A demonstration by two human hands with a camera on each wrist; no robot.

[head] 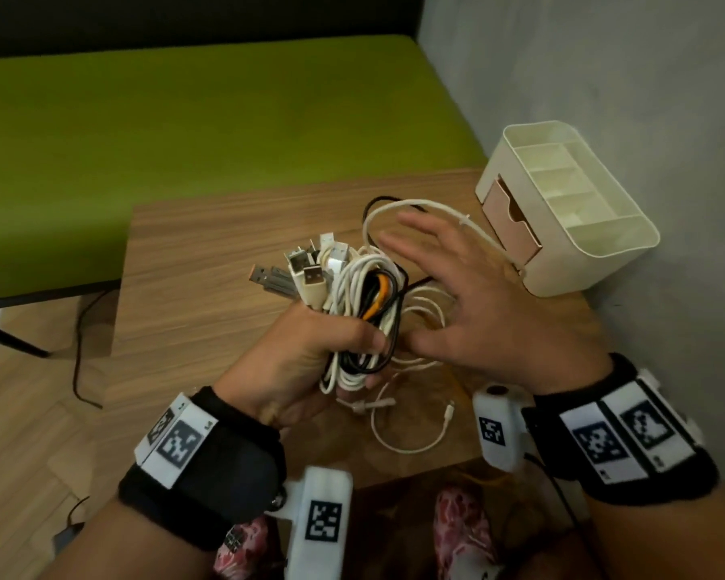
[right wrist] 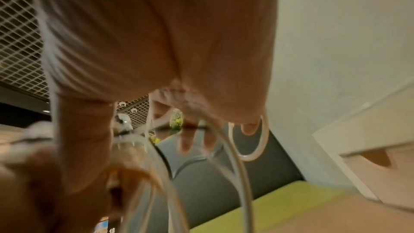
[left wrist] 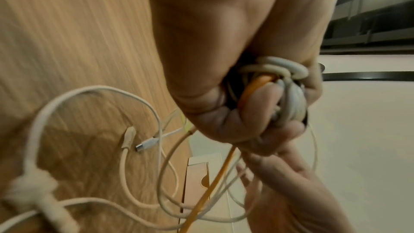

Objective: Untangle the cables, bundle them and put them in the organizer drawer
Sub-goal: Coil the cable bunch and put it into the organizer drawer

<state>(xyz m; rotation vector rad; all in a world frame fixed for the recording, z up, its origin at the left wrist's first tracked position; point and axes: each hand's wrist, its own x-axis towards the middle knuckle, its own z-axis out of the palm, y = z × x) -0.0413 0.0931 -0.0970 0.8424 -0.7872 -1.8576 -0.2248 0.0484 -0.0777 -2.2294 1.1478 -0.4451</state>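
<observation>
White cable bundle gripped in left hand; right hand spread, blurred, hiding loose loops.

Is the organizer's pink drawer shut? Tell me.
No: the pink drawer stands pulled partway out of the cream organizer.

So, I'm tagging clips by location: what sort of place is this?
Probably an office lounge or café-style seating nook: a green padded bench behind a small wooden table, and a mesh-grid ceiling overhead.
</observation>
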